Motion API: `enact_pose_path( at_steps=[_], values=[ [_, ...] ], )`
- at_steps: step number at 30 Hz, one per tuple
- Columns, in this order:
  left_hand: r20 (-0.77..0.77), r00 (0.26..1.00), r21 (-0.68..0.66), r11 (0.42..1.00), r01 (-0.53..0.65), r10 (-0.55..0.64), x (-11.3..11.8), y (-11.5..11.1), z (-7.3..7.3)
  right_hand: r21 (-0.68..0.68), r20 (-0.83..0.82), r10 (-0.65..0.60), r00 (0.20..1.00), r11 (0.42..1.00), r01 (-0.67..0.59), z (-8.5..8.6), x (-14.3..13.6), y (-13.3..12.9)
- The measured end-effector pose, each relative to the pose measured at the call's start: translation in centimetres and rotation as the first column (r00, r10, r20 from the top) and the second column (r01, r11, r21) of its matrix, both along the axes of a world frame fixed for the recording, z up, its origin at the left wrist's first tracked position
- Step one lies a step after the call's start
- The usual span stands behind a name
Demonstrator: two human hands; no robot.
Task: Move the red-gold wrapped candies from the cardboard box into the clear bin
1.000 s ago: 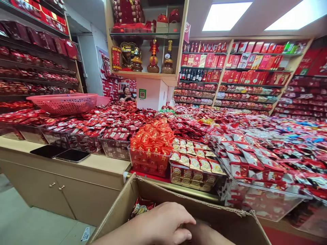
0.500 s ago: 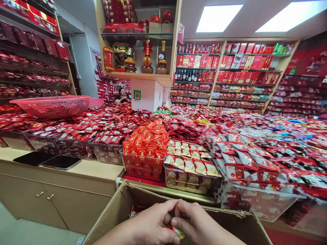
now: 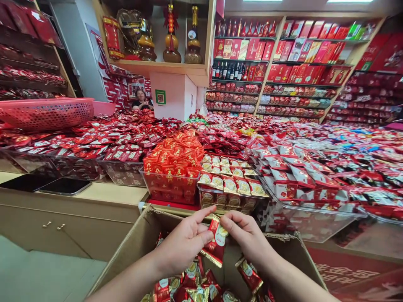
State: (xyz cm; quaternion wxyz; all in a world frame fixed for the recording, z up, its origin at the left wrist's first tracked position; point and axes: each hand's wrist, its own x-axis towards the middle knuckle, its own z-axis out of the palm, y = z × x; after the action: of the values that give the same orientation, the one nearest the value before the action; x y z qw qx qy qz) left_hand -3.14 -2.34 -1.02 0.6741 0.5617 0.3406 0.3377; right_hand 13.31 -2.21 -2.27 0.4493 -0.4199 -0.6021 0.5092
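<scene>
Both hands meet over an open cardboard box (image 3: 126, 251). Between them is a small red and gold candy packet (image 3: 215, 243) with a pale oval print. My left hand (image 3: 185, 239) pinches its left side with thumb and fingers, the index finger stretched along the top. At the upper right edge, my right hand (image 3: 245, 230) grips the same packet by thumb and fingertips. Many similar packets lie in the box below; one of them, a tilted packet (image 3: 249, 274), shows under my right hand, and I cannot tell whether it touches the hand.
Just beyond the box stand clear bins: one of orange-red packets (image 3: 173, 167), one of gold and red packets (image 3: 233, 182), one of white and red packets (image 3: 292, 176). A dark tablet (image 3: 65, 187) rests on the counter at left, near a pink basket (image 3: 47, 113). Someone sits behind.
My hands have lifted and drawn apart, bringing the candy packet into full sight. The view has tipped down, so more of the box and its packets shows.
</scene>
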Motion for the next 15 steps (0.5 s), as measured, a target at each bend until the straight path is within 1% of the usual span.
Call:
enact_pose_path(
  at_steps=[3,6,8,10,12,13,15],
  values=[
    [-0.007,1.0,-0.05,0.999,0.015,-0.015,0.2,-0.1,0.25,-0.003,0.001,-0.026,1.0,1.0,0.026,-0.26,0.05,-0.09],
    [-0.019,0.999,-0.131,0.99,0.044,-0.047,0.4,-0.36,0.38,0.061,0.038,-0.064,0.997,0.996,0.062,-0.49,0.18,0.08],
    [-0.035,0.998,-0.153,0.987,0.044,-0.05,0.45,-0.51,0.33,0.101,0.049,-0.092,0.995,0.991,0.086,-0.61,0.3,0.24],
    [-0.07,0.997,-0.1,0.995,0.017,-0.024,0.34,-0.49,0.17,0.115,0.043,-0.095,0.995,0.989,0.09,-0.71,0.43,0.34],
    [-0.116,0.993,0.013,1.0,-0.01,0.012,0.07,-0.28,-0.04,0.123,0.025,-0.06,0.998,0.991,0.057,-0.77,0.55,0.38],
    [-0.132,0.991,0.061,0.998,-0.018,0.026,-0.1,-0.12,-0.12,0.15,0.02,-0.043,0.999,0.988,0.039,-0.78,0.61,0.37],
    [-0.136,0.989,0.1,0.994,-0.043,0.056,-0.46,0.21,-0.16,0.266,0.038,-0.034,0.999,0.964,0.023,-0.7,0.7,0.29]
  ],
)
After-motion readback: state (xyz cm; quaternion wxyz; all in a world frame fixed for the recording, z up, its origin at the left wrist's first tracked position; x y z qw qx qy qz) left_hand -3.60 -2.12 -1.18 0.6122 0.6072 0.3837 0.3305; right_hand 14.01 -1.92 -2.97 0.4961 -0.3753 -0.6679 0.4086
